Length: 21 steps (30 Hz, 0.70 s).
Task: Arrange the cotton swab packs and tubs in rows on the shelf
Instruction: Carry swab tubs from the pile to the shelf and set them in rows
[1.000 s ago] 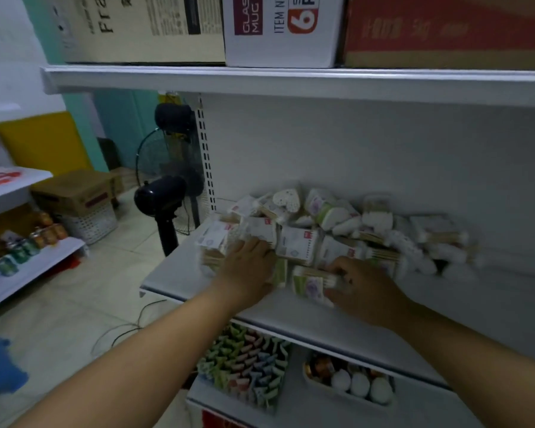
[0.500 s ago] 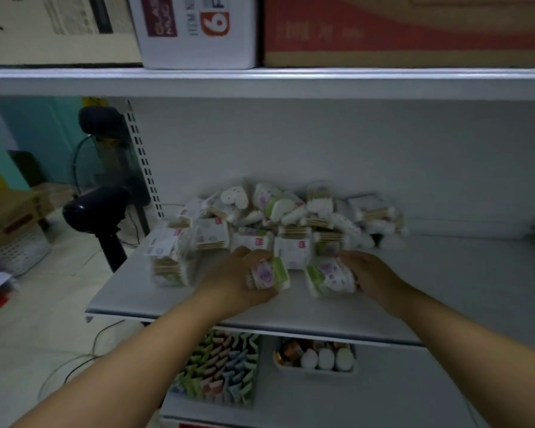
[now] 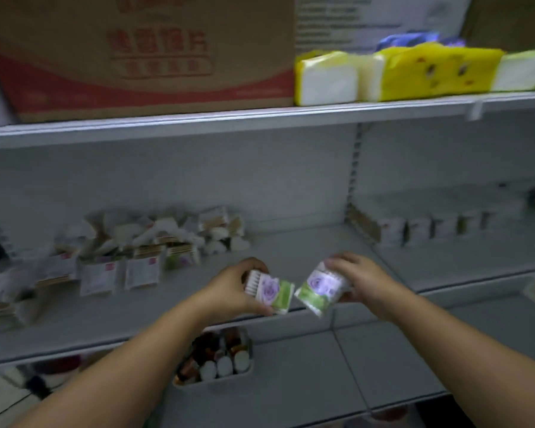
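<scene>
While the jumbled pile of swab packs [image 3: 142,242] sits on the shelf [image 3: 291,242], left hand [image 3: 229,288] grips one rose-print cotton swab tub [image 3: 271,290], right hand [image 3: 362,279] another [image 3: 322,287].

Two swab packs [image 3: 271,291] [image 3: 322,287] show purple roses on green and white; tissue packs [image 3: 436,72] are yellow.

On the shelf [image 3: 291,251] a heap of swab packs [image 3: 155,239] lies at left and a row of packs [image 3: 430,227] at far right. Between them, over the front edge, the left hand [image 3: 229,288] holds the left pack [image 3: 271,290] beside the right pack [image 3: 322,287] in the right hand [image 3: 365,279]. A tray of bottles [image 3: 217,381] sits on the lower shelf [image 3: 322,372] beneath.
</scene>
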Motion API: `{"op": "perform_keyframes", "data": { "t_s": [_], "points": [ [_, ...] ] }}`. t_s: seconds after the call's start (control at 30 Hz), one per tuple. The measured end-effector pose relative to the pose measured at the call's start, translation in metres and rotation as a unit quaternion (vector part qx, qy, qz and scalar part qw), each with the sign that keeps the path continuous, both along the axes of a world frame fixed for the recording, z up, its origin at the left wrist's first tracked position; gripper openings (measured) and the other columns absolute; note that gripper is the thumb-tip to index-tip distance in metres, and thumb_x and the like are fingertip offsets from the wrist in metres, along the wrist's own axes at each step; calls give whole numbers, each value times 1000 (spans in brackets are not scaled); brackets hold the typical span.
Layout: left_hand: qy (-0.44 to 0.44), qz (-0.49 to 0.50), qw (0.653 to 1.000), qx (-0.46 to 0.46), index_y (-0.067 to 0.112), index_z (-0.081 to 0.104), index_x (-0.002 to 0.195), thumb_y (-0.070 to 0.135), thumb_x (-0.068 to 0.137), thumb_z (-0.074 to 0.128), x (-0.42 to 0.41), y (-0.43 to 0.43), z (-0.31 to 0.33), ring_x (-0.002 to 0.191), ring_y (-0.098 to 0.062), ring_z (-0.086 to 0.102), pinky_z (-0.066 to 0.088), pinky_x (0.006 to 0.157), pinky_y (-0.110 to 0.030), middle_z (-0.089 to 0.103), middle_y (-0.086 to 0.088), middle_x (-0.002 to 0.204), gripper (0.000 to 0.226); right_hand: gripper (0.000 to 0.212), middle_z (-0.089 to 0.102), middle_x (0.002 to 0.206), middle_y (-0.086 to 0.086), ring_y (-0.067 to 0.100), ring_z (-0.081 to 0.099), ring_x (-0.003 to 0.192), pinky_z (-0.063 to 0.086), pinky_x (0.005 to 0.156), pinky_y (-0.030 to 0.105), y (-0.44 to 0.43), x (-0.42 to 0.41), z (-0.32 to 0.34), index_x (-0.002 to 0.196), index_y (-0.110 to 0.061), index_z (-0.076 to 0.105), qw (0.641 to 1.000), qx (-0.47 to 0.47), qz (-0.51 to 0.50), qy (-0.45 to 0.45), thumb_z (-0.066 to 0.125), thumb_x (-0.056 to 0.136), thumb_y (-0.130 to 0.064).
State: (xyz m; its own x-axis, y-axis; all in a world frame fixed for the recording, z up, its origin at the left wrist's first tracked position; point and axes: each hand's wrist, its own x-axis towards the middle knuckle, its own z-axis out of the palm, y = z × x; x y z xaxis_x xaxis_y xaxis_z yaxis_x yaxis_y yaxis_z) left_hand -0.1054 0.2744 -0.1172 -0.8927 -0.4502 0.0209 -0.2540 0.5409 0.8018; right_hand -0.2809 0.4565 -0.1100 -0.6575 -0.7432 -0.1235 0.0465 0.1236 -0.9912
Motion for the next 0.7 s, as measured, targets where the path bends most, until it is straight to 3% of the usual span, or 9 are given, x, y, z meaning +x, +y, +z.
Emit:
{"op": "perform_keyframes", "data": {
  "t_s": [0.13,0.23,0.33,0.43,0.53,0.63,0.7],
  "points": [
    [8,-44,998,47,22,52,113,8,54,90,-70,70,6,87,-14,65,56,77,-30,65,-4,102,72,9,61,64,1,8,59,51,50,48,22,84,-41,7,79,-14,62,997,-12,-69,13,62,88,-17],
    [-5,-107,990,93,15,53,112,-5,58,85,-121,120,7,81,-12,66,56,71,-27,67,-7,97,66,10,61,61,-1,4,57,47,47,45,18,143,-70,4,78,-14,64,993,-12,-116,21,62,88,-15],
    [-7,-166,977,132,18,51,117,-15,63,76,-172,166,7,86,-17,64,54,79,-34,64,-11,102,68,12,61,60,-1,6,57,49,47,50,19,195,-102,2,75,-14,66,984,-4,-175,29,63,87,-17],
    [-26,-217,961,168,18,48,125,-19,68,70,-220,205,7,89,-20,64,52,83,-38,62,-15,108,71,18,62,61,1,12,56,57,45,61,24,237,-135,1,72,-14,69,972,10,-233,40,65,87,-24],
    [-33,-251,942,223,23,49,124,-17,62,74,-270,235,6,90,-24,62,50,83,-42,63,-15,105,78,27,59,68,4,14,55,61,42,60,23,269,-168,0,76,-13,67,966,17,-253,40,60,90,-35],
    [-42,-271,918,286,25,51,118,-12,55,69,-321,261,3,83,-24,60,52,72,-35,63,-14,97,76,30,55,74,6,17,52,70,40,65,25,294,-202,-4,84,-16,64,959,26,-277,52,51,94,-41],
    [-59,-284,891,349,22,53,116,-17,54,65,-358,274,-3,81,-21,64,56,68,-32,64,-12,97,74,27,55,72,3,15,52,66,39,62,23,307,-229,-8,84,-18,60,955,37,-291,41,47,96,-39]
  ]
}}
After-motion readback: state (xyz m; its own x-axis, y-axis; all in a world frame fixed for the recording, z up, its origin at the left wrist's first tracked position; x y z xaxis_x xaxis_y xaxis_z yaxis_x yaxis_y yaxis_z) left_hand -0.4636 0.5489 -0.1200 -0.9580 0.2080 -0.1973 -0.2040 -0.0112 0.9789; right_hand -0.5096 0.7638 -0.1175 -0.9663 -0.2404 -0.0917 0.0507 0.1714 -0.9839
